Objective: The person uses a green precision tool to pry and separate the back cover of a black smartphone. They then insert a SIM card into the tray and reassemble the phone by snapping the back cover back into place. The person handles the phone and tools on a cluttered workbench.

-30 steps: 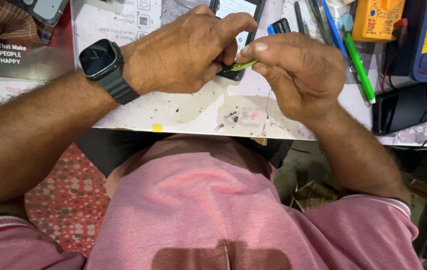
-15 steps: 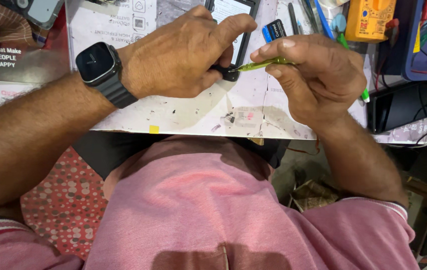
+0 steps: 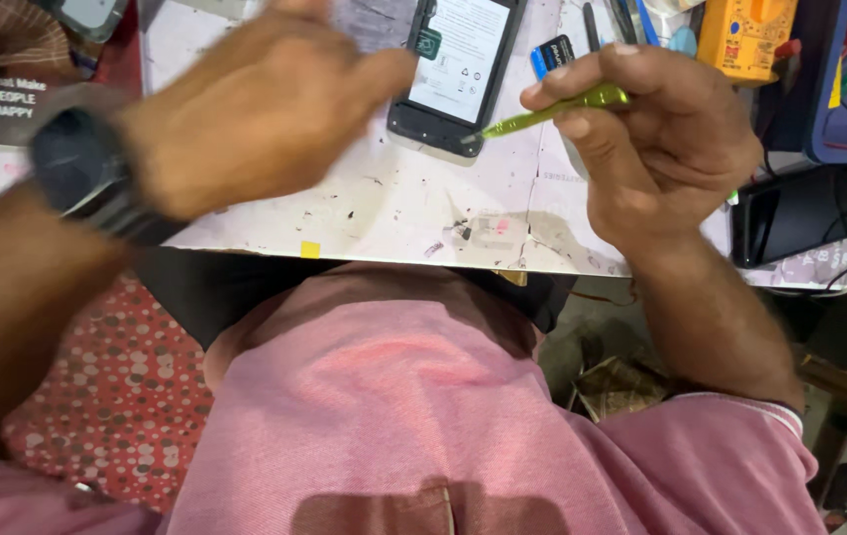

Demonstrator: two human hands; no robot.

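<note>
a white, scuffed and stained worktop (image 3: 394,213) carries everything here, with dark specks and a small yellow sticker (image 3: 310,249) at its near edge. lying flat on it near the middle is a dark phone body (image 3: 463,74) with its back open, and just beside that a small blue-and-black piece (image 3: 552,54). toward the right sit an orange meter (image 3: 745,35), a second dark phone (image 3: 805,213) face up with cables near it, and at the far left a dark printed card (image 3: 2,104).
</note>
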